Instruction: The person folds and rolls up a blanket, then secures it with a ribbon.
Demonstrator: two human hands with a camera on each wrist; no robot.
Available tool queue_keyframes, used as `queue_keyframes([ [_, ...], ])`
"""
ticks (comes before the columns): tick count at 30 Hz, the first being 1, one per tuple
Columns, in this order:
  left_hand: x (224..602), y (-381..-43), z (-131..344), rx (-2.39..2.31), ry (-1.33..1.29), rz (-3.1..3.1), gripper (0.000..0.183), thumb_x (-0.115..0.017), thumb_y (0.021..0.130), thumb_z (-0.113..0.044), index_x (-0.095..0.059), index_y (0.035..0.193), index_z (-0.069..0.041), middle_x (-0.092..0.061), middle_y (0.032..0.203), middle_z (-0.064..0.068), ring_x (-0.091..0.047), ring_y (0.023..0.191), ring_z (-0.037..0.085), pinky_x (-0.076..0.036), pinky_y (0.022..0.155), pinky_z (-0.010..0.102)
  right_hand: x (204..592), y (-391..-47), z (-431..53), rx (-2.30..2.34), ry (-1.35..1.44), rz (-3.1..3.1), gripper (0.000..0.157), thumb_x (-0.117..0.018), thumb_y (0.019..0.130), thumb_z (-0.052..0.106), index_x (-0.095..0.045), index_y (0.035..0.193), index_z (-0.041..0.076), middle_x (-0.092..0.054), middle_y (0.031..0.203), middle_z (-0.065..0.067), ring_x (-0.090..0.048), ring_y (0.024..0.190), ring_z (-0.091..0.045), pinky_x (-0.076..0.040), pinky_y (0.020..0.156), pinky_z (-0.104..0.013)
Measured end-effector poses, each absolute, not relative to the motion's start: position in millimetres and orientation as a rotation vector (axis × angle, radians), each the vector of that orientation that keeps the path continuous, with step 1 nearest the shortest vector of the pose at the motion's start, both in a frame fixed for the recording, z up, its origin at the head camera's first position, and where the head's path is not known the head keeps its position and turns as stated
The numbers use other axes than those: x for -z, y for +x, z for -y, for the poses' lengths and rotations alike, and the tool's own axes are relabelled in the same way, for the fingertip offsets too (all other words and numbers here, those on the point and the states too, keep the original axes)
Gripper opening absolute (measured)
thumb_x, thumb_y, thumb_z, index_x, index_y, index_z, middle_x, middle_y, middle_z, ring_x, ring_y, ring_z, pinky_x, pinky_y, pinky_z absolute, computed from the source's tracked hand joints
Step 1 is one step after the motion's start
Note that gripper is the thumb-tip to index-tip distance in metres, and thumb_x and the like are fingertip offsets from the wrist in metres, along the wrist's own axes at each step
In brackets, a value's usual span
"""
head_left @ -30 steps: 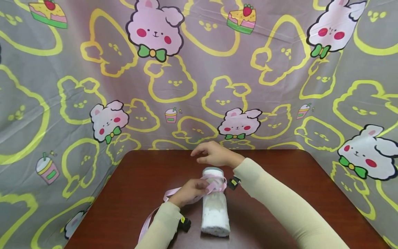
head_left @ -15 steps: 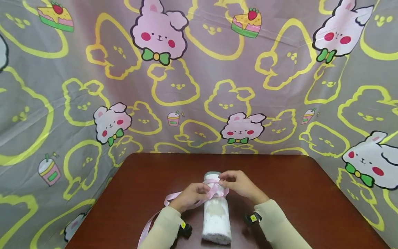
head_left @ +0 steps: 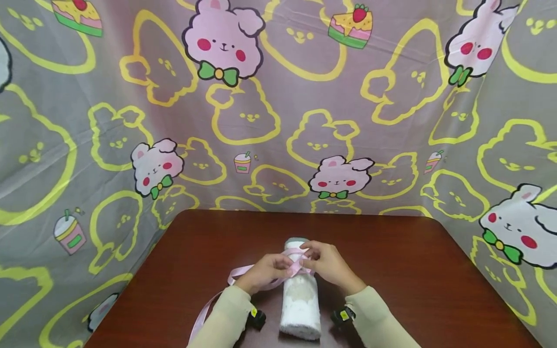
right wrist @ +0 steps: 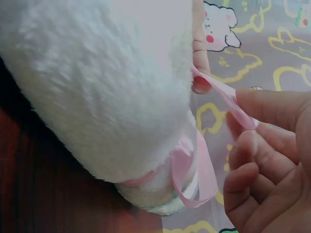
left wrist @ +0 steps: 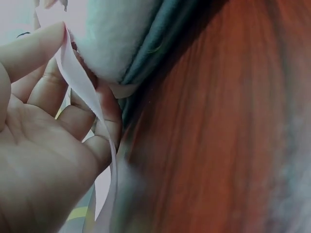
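Note:
A white fuzzy roll (head_left: pixel 300 307) with a greyish patch lies lengthwise on the table, its far end showing a grey-green rim. Round its far part runs a pink satin ribbon (head_left: pixel 295 267), crossed on top. My left hand (head_left: pixel 266 271) pinches the ribbon between thumb and forefinger on the roll's left side; a strand crosses the palm in the left wrist view. From the right, my right hand (head_left: pixel 328 263) pinches another stretch of ribbon (right wrist: pixel 226 94) between thumb and finger, the other fingers curled. A ribbon loop (right wrist: pixel 199 179) stands out beside the roll in the right wrist view.
The dark red-brown wooden table (head_left: pixel 391 270) has rounded far corners. A loose ribbon tail (head_left: pixel 202 316) trails leftward and down past the left sleeve. A patterned cloth (head_left: pixel 270 121) with cartoon rabbits hangs behind and at both sides. Small black cameras sit at both wrists.
My right hand has come down from above the roll's far end to its right side and now pinches the ribbon. My left hand stays at the ribbon; the roll lies almost where it was.

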State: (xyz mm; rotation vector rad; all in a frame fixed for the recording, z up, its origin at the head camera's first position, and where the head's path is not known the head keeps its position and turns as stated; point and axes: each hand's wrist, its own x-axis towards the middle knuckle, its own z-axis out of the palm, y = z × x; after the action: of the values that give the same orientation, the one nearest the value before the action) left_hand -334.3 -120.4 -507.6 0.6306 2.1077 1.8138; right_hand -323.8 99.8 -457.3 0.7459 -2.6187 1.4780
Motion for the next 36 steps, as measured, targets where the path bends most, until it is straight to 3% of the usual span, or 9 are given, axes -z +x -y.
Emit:
queue_keyframes([
  [7,505,-334,124,-1.748,0.604,-2.147,0.019,-0.071,0.086,-0.005,-0.069,0.105,-0.004,-0.069,0.093,0.005,-0.059,0.083,0.015,-0.046,0.066,0.028,461,-322,-98,-1.511,0.638,2.529,0.028,-0.078,0.081,0.006,-0.068,0.108,0.008,-0.065,0.075,0.004,-0.06,0.059,-0.014,-0.05,0.049,-0.03],
  [14,503,-334,126,-1.723,0.596,-2.165,0.018,-0.073,0.086,-0.007,-0.07,0.104,-0.005,-0.069,0.091,0.003,-0.058,0.08,0.013,-0.045,0.061,0.026,461,-321,-93,-1.574,0.606,2.521,0.027,-0.078,0.083,0.014,-0.069,0.107,0.008,-0.066,0.079,0.001,-0.06,0.065,-0.016,-0.052,0.052,-0.033],
  [18,502,-334,125,-1.738,0.597,-2.157,0.018,-0.073,0.085,-0.005,-0.069,0.102,-0.005,-0.069,0.092,0.006,-0.059,0.082,0.014,-0.045,0.063,0.026,464,-319,-89,-1.544,0.648,2.6,0.029,-0.079,0.082,0.019,-0.07,0.106,0.006,-0.068,0.082,0.001,-0.062,0.069,-0.012,-0.052,0.057,-0.03],
  [25,502,-332,128,-1.77,0.569,-2.078,0.019,-0.074,0.083,-0.001,-0.068,0.102,-0.003,-0.068,0.092,0.008,-0.06,0.08,0.015,-0.047,0.061,0.026,470,-315,-85,-1.431,0.662,2.595,0.023,-0.079,0.079,0.011,-0.072,0.101,0.006,-0.07,0.085,0.002,-0.063,0.072,-0.009,-0.053,0.06,-0.027],
  [32,487,-335,138,-1.699,0.538,-2.44,0.01,-0.069,0.091,-0.014,-0.071,0.1,-0.01,-0.068,0.095,0.007,-0.063,0.087,0.022,-0.051,0.075,0.036,467,-315,-83,-1.351,0.658,2.598,0.018,-0.079,0.078,0.009,-0.073,0.095,0.008,-0.069,0.082,0.005,-0.06,0.07,-0.008,-0.051,0.059,-0.026],
  [36,488,-338,138,-1.617,0.477,-2.646,0.016,-0.069,0.091,-0.013,-0.069,0.106,-0.008,-0.067,0.102,0.008,-0.061,0.096,0.026,-0.05,0.082,0.042,464,-314,-82,-1.274,0.649,2.611,0.016,-0.079,0.078,0.009,-0.073,0.092,0.011,-0.066,0.078,0.009,-0.057,0.067,-0.007,-0.049,0.058,-0.025],
])
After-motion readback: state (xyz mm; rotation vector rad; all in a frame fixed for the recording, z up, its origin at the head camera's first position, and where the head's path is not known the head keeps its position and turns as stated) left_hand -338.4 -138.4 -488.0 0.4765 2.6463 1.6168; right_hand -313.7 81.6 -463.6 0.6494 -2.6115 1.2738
